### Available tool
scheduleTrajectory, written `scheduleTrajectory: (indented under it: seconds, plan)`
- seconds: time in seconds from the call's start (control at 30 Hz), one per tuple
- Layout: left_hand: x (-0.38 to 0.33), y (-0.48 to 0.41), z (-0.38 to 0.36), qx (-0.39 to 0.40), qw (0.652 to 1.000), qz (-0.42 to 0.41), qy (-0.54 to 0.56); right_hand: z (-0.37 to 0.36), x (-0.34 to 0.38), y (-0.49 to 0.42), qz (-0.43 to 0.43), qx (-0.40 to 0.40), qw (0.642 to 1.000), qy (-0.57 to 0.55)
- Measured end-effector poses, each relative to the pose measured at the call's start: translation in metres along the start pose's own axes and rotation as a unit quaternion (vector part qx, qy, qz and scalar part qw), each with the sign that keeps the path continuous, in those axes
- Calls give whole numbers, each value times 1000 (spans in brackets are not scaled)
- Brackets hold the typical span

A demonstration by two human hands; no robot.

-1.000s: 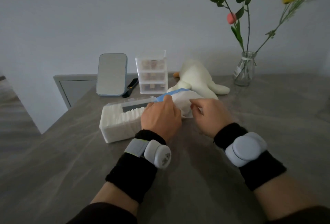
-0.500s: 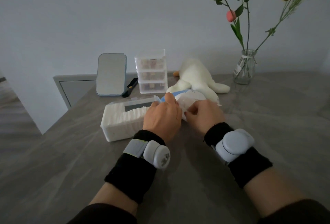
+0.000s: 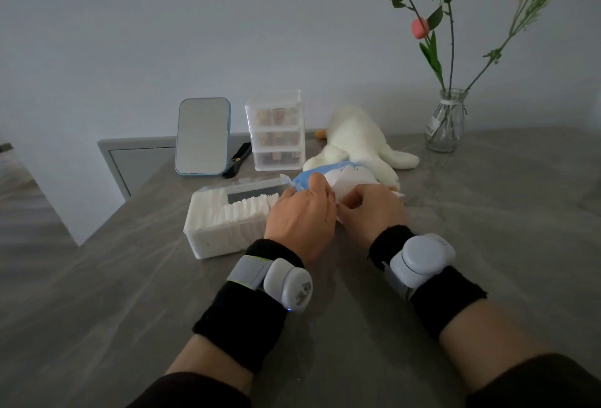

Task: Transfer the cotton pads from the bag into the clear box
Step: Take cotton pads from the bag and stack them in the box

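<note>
The left hand (image 3: 299,215) and right hand (image 3: 370,209), fingers curled, gripped the bag (image 3: 344,176) just right of the clear box (image 3: 208,242), which was packed with cotton pads (image 3: 240,212). Beyond stood a mirror (image 3: 202,136), drawer unit (image 3: 276,134), plush toy (image 3: 357,137) and vase (image 3: 445,124). The hands hid the bag's opening.

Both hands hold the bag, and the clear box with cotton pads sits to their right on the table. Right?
No. In the head view the clear box sits to their left, next to the left hand; the right hand also holds the bag.
</note>
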State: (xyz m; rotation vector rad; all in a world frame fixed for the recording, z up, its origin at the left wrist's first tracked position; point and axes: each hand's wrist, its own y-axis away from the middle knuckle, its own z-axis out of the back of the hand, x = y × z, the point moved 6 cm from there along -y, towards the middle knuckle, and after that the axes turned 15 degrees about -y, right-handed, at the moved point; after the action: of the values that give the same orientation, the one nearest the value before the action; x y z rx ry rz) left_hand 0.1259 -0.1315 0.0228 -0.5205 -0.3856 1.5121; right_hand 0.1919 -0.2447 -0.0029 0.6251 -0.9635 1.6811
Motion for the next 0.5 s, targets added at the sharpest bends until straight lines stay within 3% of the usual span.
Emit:
scheduleTrajectory:
  seconds: [0.5]
  plan:
    - [-2,2,5,-19,1000,-6,5,1,-2,3,17,-7,1000,8]
